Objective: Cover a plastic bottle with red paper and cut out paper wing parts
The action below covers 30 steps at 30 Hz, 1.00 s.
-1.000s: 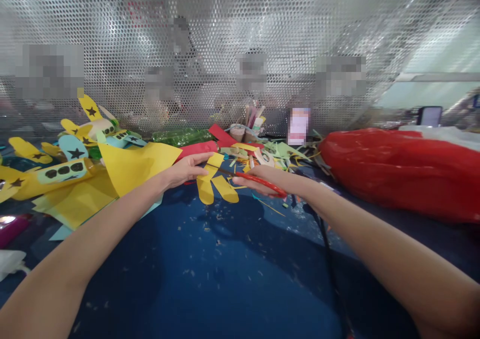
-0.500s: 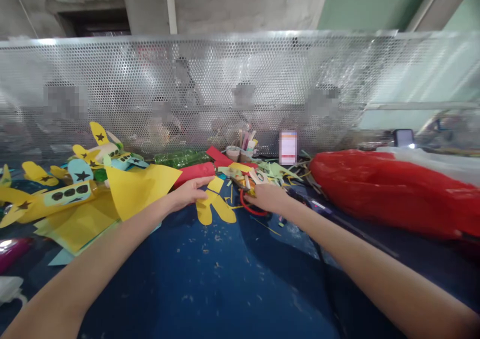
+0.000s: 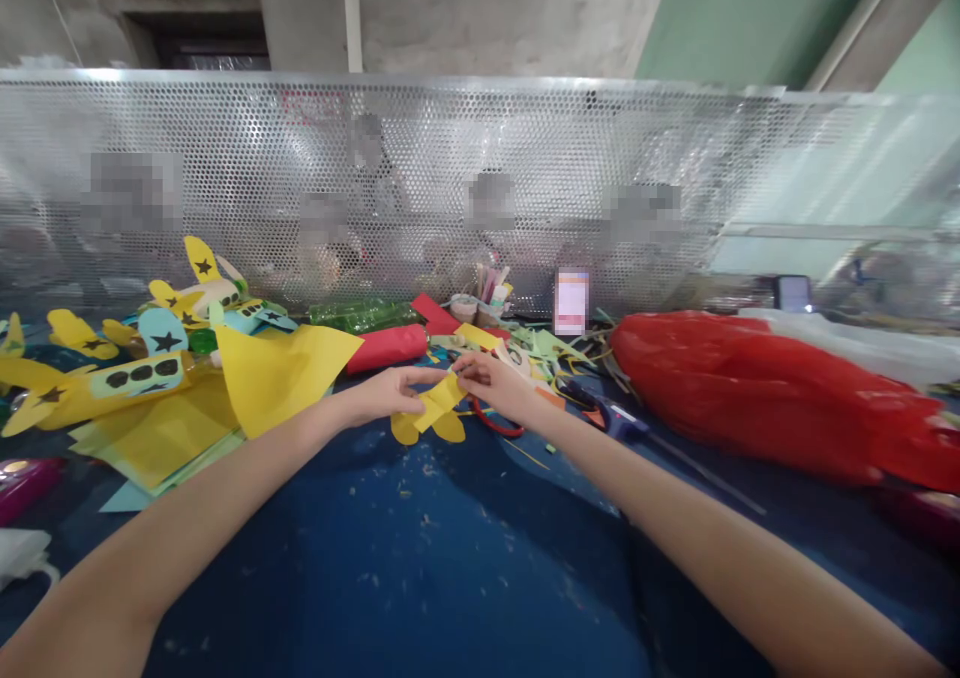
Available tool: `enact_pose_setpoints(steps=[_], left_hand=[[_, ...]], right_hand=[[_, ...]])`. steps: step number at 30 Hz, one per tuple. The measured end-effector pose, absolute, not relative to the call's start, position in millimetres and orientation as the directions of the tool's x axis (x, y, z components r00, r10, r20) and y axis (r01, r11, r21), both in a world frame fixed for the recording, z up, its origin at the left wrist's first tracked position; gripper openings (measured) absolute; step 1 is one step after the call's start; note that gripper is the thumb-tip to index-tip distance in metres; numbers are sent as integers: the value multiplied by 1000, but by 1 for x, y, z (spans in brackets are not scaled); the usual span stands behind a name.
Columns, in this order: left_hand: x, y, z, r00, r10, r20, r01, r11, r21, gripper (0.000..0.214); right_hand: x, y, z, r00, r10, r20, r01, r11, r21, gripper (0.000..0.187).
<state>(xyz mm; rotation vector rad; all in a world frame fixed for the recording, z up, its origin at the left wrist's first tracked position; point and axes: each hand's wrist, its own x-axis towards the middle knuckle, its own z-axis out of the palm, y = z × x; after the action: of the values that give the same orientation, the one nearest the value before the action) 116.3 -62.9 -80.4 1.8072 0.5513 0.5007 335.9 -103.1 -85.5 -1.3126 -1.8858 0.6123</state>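
Between my hands, above the table, is a small yellow paper piece (image 3: 441, 403). My left hand (image 3: 381, 394) grips its left side between thumb and fingers. The fingertips of my right hand (image 3: 495, 383) pinch its upper right end. Just beneath lie yellow rounded paper cut-outs (image 3: 450, 429), partly covered by the piece and my left hand. A red loop-shaped handle (image 3: 504, 428) shows under my right wrist. Behind my left hand rests a red paper-wrapped roll (image 3: 390, 348).
Yellow and blue paper planes (image 3: 142, 378) and yellow sheets (image 3: 281, 373) lie at left. A green bottle (image 3: 360, 314), paper scraps (image 3: 559, 346) and a phone (image 3: 571, 303) are behind. At right are a glue gun (image 3: 619, 420) and a red plastic bag (image 3: 720, 388). A perforated metal screen (image 3: 420, 158) closes the back.
My right hand has left the scraps and red handle, moving left to pinch the yellow paper piece. That piece is now raised and tilted over the cut-outs, with my left hand still at it.
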Motion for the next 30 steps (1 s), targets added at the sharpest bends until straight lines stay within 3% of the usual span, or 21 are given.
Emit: enact_pose_setpoints(steps=[5,9,13,15,20,26,30], left_hand=[[106,-64,-93,694,714,89,198,-309,930,65],[93,-76,-99,661,749,39,250,-270,930,47],[89,-91,-102,678,734,30,221,-242,945,31],[89,-96,-105,687,726,31,177,-209,962,30],[85,-102,-109,712,701,47,102,-170,980,26],[84,-102,-113,689,710,148,87,-283,955,26],[85,-107,-114,623,717,313,185,-523,832,13]], right_hand=[[346,-99,-93,-91,943,322,679,295,-672,23],[346,-100,-100,-85,935,344,773,280,-570,11],[332,-113,-100,-169,851,497,814,405,-417,9],[320,-125,-98,-290,781,553,762,538,-360,12],[296,-152,-101,-614,636,467,497,772,-396,15],[297,-148,-115,-633,579,514,450,815,-365,14],[299,-144,-119,-618,575,536,490,815,-309,12]])
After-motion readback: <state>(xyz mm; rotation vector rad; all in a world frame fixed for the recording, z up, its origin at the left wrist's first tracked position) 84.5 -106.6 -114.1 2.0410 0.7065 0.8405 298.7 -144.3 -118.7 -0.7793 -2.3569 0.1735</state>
